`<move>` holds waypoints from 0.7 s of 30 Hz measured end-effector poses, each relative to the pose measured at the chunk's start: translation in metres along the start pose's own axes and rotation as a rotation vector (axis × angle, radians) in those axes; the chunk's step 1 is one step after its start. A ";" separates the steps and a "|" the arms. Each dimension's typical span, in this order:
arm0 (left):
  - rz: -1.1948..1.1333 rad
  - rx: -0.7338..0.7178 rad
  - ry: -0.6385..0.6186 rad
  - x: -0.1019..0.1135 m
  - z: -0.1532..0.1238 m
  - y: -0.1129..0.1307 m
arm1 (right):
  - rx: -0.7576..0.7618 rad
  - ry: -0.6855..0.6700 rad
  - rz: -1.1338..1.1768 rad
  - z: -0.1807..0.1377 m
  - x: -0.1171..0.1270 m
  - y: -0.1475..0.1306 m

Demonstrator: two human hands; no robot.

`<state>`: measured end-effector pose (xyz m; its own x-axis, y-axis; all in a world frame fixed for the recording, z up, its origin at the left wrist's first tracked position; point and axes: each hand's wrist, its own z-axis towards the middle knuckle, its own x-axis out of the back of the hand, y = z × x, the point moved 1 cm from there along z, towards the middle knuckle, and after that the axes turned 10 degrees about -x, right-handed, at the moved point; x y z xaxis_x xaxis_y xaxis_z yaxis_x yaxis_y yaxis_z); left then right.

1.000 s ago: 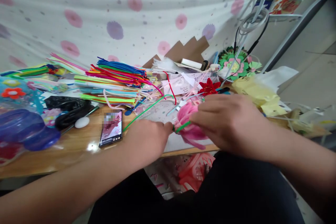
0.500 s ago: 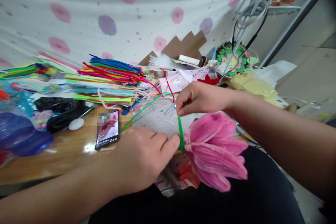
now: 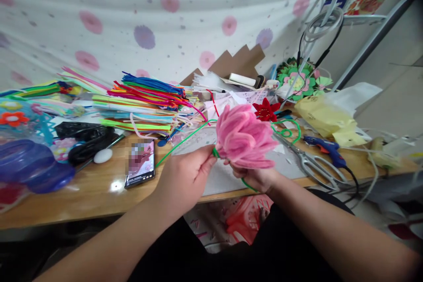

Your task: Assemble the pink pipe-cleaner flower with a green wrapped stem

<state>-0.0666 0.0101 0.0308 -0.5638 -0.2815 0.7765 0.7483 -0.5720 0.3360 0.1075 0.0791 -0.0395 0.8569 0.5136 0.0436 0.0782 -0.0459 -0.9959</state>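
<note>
A pink pipe-cleaner flower (image 3: 243,135) is held above the table's front edge, its petals pointing up and to the right. My left hand (image 3: 185,178) pinches the flower's base, where a green pipe cleaner (image 3: 185,140) is wound round and runs off toward the upper left. My right hand (image 3: 256,176) is closed under the flower, gripping it from below, with a green loop showing beside the fingers. Most of my right fingers are hidden behind the petals.
A phone (image 3: 140,163) lies on the wooden table (image 3: 82,198) to the left. Stacked coloured pipe cleaners (image 3: 142,101) fill the back left. Scissors (image 3: 313,165), a blue glue gun (image 3: 322,146), a red flower (image 3: 265,110) and yellow paper (image 3: 325,119) lie at right.
The flower has swung from low over my lap up to the table edge, petals now upward. My right hand left the green stem's upper end and moved under the flower.
</note>
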 end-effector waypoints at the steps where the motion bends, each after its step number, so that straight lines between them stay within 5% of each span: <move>1: -0.019 0.037 0.011 -0.002 0.001 -0.001 | 0.002 0.022 -0.005 -0.003 -0.001 0.003; 7: 0.021 0.172 0.015 -0.014 0.008 -0.020 | 0.137 0.156 -0.228 -0.029 -0.004 -0.014; 13: 0.401 0.102 -0.150 -0.014 0.017 -0.015 | 0.698 0.349 -1.386 -0.058 -0.018 -0.061; 17: 0.571 -0.007 -0.250 -0.010 0.022 -0.003 | 0.821 0.321 -1.571 -0.061 -0.017 -0.099; 21: 0.633 -0.086 -0.369 -0.009 0.024 0.007 | 0.756 0.214 -1.651 -0.051 -0.010 -0.138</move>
<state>-0.0481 0.0273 0.0385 0.1328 -0.3088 0.9418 0.8530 -0.4483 -0.2673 0.1143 0.0370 0.1014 0.1984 -0.4820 0.8534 0.6455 0.7195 0.2563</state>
